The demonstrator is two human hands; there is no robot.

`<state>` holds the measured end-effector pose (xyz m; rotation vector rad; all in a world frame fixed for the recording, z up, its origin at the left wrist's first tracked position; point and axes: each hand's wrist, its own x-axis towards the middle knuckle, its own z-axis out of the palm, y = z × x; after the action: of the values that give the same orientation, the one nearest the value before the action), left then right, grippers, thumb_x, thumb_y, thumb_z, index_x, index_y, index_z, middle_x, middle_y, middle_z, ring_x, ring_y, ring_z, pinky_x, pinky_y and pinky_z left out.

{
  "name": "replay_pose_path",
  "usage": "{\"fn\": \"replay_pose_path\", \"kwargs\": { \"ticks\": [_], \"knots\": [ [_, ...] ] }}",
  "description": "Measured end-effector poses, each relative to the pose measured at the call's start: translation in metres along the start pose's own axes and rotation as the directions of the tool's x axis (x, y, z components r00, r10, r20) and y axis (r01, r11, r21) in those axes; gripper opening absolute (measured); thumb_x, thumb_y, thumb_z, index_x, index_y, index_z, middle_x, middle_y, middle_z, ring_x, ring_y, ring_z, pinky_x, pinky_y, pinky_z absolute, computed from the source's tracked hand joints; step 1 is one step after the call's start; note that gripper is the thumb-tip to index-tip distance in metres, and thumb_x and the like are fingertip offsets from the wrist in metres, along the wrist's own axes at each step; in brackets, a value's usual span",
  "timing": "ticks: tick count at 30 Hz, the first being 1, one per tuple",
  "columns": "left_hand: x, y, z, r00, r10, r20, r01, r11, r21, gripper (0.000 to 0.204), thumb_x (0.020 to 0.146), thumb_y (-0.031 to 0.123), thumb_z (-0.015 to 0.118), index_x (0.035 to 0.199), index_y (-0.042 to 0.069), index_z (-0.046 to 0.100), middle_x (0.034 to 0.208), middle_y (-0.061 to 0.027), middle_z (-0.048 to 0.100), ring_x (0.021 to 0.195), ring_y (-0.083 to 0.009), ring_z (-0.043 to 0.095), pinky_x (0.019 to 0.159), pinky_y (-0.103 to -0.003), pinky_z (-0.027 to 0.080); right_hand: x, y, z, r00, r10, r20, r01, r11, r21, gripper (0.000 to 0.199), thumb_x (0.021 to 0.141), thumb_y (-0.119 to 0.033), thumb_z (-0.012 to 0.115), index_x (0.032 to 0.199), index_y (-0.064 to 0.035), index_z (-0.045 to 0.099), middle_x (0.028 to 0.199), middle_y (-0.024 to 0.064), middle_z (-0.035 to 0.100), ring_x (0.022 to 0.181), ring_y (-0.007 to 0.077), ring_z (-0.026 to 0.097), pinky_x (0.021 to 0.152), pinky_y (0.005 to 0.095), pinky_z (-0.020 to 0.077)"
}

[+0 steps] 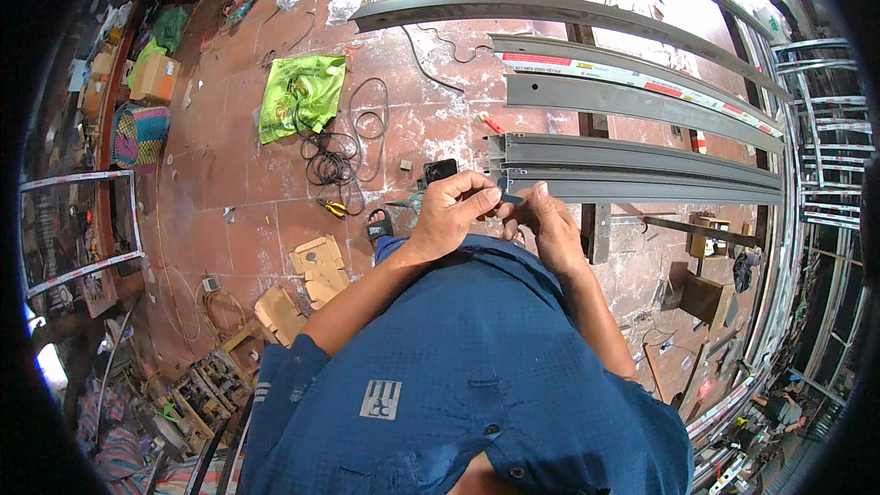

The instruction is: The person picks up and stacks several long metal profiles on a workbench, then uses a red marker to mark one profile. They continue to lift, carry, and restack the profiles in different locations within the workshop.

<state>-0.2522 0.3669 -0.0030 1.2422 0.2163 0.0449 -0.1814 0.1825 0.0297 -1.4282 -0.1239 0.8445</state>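
In front of my waist both hands meet around a small, dark, narrow piece (512, 198), too small to name. My left hand (452, 214) pinches its left end between thumb and fingers. The fingers of my right hand (552, 225) are closed on its other side, with the thumb pointing up. Just beyond my hands lie the ends of several long dark grey metal profiles (642, 158), resting across a dark support bar (597, 229). A black phone-like rectangle (441, 170) lies beside my left hand.
On the tiled floor lie a green plastic bag (303, 97), coiled black cable (330, 160), yellow-handled pliers (333, 208) and flattened cardboard (319, 268). A metal frame (81, 229) stands at the left. More profiles (550, 18) stretch to the right, near a small wooden box (706, 301).
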Motion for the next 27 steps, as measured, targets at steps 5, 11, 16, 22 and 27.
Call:
{"fn": "replay_pose_path", "kwargs": {
  "ticks": [5,11,16,22,27],
  "knots": [
    [-0.001,0.003,-0.001,0.998,-0.062,-0.006,0.062,0.998,0.017,0.022,0.104,0.020,0.070,0.105,-0.002,0.074,0.085,-0.0037,0.072,0.076,-0.0089,0.065,0.069,-0.026,0.052,0.000,0.005,-0.014,0.998,-0.068,0.013,0.070,0.986,-0.150,0.040,0.111,-0.037,0.056,0.102,0.0002,0.067,0.085,0.0079,0.069,0.079,0.0154,0.065,0.077,0.0318,0.0533],
    [0.002,0.000,-0.002,0.995,-0.092,0.037,0.091,0.995,0.029,0.021,0.104,0.019,0.069,0.106,-0.002,0.074,0.086,-0.0036,0.072,0.076,-0.0087,0.065,0.069,-0.025,0.052,-0.001,0.002,-0.013,0.997,-0.079,-0.015,0.076,0.985,-0.154,0.031,0.109,-0.030,0.062,0.098,-0.0012,0.066,0.081,0.0049,0.067,0.077,0.0130,0.064,0.075,0.0304,0.0528],
    [0.000,0.003,0.009,0.977,0.214,-0.023,-0.196,0.929,0.314,0.016,0.096,0.009,0.075,0.107,-0.002,0.074,0.097,-0.0084,0.075,0.083,-0.0163,0.070,0.072,-0.030,0.057,0.002,0.012,-0.018,0.995,-0.095,-0.039,0.089,0.987,-0.137,0.030,0.109,-0.030,0.062,0.094,-0.0044,0.067,0.079,0.0006,0.065,0.074,0.0094,0.060,0.067,0.0268,0.0450],
    [0.011,0.002,-0.002,0.746,0.556,0.366,-0.621,0.384,0.683,0.027,0.085,0.006,0.079,0.111,0.001,0.076,0.106,-0.0183,0.074,0.088,-0.0357,0.073,0.079,-0.042,0.060,-0.001,0.003,-0.007,0.973,-0.218,-0.078,0.168,0.897,-0.410,0.033,0.107,-0.026,0.065,0.088,0.0011,0.067,0.073,0.0080,0.066,0.070,0.0146,0.062,0.064,0.0327,0.0487],
    [0.026,-0.001,-0.009,0.845,0.508,0.166,-0.464,0.542,0.701,0.018,0.090,0.003,0.075,0.108,0.000,0.077,0.097,-0.0161,0.075,0.085,-0.0313,0.073,0.074,-0.037,0.059,0.012,-0.022,-0.024,0.859,-0.500,-0.106,0.206,0.528,-0.824,0.026,0.102,-0.029,0.069,0.103,-0.0029,0.072,0.098,0.0131,0.072,0.096,0.0335,0.067,0.088,0.0463,0.0484]
  ]
}}
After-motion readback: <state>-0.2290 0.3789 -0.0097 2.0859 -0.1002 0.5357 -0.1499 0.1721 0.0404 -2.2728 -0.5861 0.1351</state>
